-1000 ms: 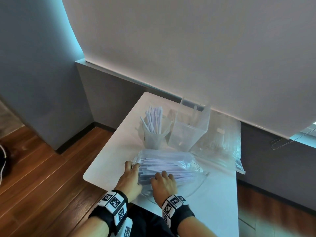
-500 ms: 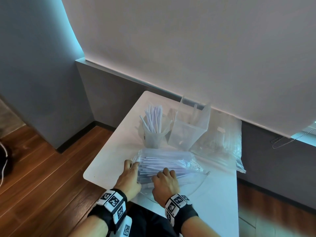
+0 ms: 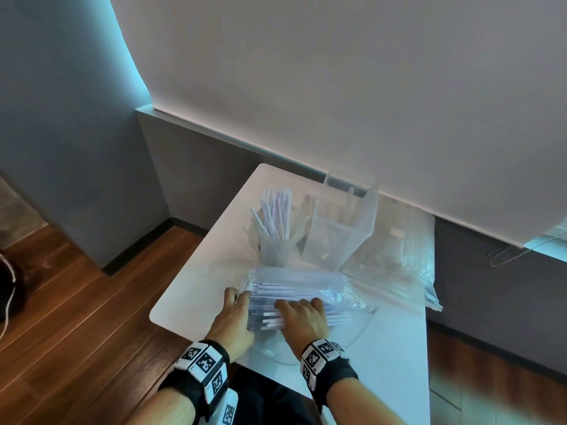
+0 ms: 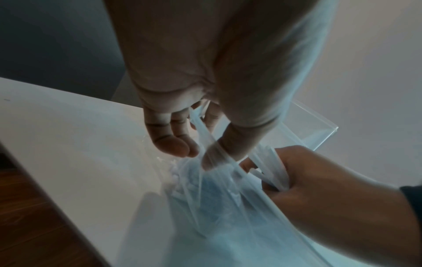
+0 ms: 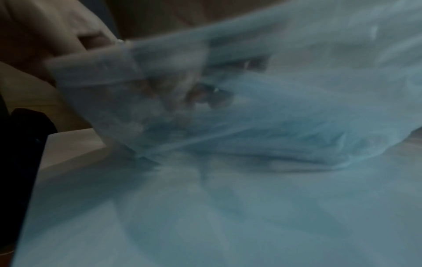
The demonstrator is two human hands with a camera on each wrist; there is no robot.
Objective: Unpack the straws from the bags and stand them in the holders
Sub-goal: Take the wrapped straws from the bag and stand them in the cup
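A clear bag of white straws lies across the near part of the white table. My left hand pinches the bag's plastic at its left end, thumb against fingers. Beside it, my right hand lies on the bag with its fingers curled round a bundle of straws. Behind the bag stand a round translucent cup with several straws upright in it and a square clear holder. The right wrist view shows only blurred bag plastic.
A second clear bag lies at the table's back right, next to the square holder. The wall runs close behind the table. The table's left edge drops to a wooden floor.
Both hands have slid a little farther forward on the bag's left end. The right hand's fingers have closed further on the straws. The bag and holders have stayed put.
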